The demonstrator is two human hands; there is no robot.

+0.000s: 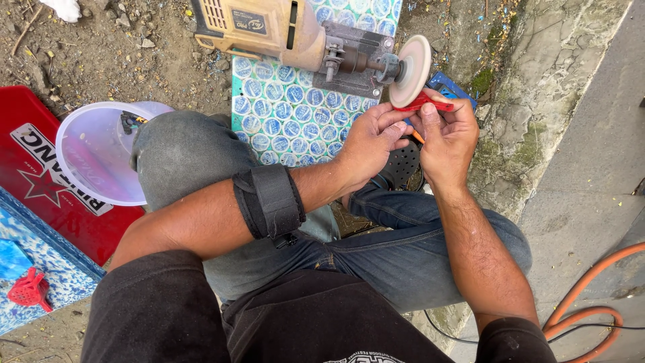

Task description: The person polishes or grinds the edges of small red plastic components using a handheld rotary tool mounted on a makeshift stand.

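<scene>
- The ground (101, 60) here is bare dirt strewn with small stones, with a weathered concrete kerb (537, 101) running along the right side; a person is sitting low over it in jeans, knees drawn up.
- Both sets of fingers are closing on a small red plastic piece (430, 102): the left hand (368, 142) is pinching it from below with fingertips curled in, and the right hand (449, 138) is clamping it with thumb on top.
- The red piece is being pressed against the lower rim of a pale buffing disc (411, 70), touching it just above the knuckles.
- The disc is sitting on the shaft of a yellow electric drill (269, 30) lying on its side, fixed in a grey metal bracket (356, 64) on a board patterned with blue-and-white circles (282, 111).
- Doing this well, I judge, means keeping fingertips behind the contact edge, pressing lightly, and turning the piece so that no spot is overworked.
- A black strap (269, 200) is wrapping the left forearm.
- Further out, a clear plastic tub (101, 158) is lying by the left knee on a red board (40, 175), another red part (30, 290) is resting on a blue speckled sheet (40, 269), and an orange hose (591, 296) is curling at lower right.
</scene>
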